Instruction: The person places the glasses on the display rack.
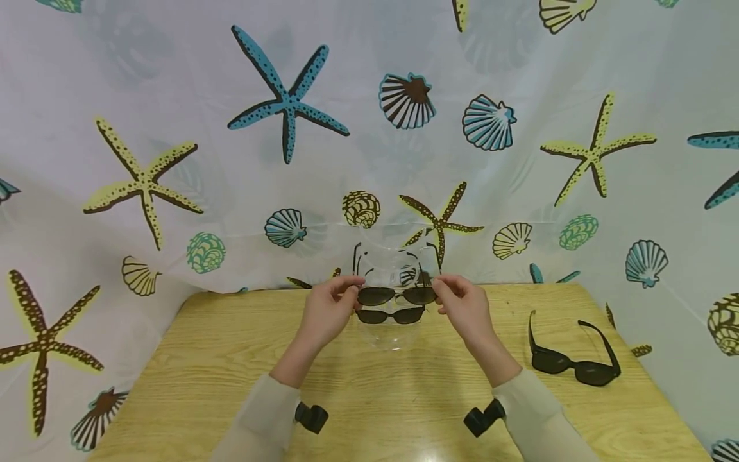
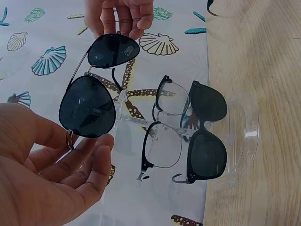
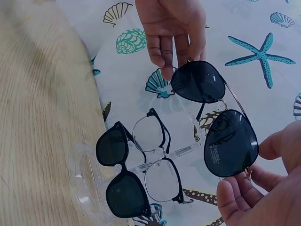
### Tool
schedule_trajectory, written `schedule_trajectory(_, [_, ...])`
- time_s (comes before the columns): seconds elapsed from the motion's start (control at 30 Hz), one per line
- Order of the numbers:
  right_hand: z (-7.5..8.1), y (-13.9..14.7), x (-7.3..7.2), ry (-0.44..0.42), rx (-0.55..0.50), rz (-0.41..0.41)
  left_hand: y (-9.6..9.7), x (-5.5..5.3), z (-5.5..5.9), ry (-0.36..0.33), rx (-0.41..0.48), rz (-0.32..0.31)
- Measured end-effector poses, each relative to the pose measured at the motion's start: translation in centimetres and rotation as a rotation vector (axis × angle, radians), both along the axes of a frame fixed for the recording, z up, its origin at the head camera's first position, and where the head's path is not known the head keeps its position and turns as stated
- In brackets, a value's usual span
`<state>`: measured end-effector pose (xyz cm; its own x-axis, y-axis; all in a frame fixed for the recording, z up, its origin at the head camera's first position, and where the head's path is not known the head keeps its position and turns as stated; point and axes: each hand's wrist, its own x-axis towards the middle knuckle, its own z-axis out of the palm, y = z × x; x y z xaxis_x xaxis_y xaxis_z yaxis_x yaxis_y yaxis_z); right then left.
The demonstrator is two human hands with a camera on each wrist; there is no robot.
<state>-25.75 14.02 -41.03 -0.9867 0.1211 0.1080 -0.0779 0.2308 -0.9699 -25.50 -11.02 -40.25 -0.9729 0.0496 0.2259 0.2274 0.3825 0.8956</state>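
**While 2 hands pinch 1 pair of aviator sunglasses (image 2: pixel 94 87), 2 more pairs sit on a clear display stand (image 2: pixel 252 134)**

Because the aviator sunglasses are held by their outer ends, both dark lenses show fully in the wrist views. The left hand (image 1: pixel 331 308) pinches the frame beside the hinge between thumb and fingers; the right hand (image 1: pixel 464 305) pinches the opposite end the same way. The temples are unfolded and point away from the person, and pale lettering marks 1 lens. The pair is at the stand's upper end; whether it touches the stand, I cannot tell.

Lower on the stand come browline glasses (image 2: pixel 162 143) with clear lenses, then, nearest the round base, black-framed sunglasses (image 2: pixel 204 141).

The stand is on a wood-grain surface (image 1: pixel 242 372), near its far edge. To the right, well apart from the stand, wide black sunglasses (image 1: pixel 571 364) lie on the surface with both temples unfolded. White cloth (image 1: pixel 173 51) printed with starfish and shells hangs behind.
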Motion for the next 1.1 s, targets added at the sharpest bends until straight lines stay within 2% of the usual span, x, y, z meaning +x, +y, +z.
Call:
schedule_trajectory(0.73, [0.3,-0.8,-1.8,-0.014,-0.009,-0.013,-0.3,-2.3,0.5,-0.013,-0.048,0.032])
schedule_trajectory(1.1, [0.2,-1.3,-2.8,-0.014,-0.014,-0.026,-0.6,-3.3,0.3,-0.021,-0.035,0.038])
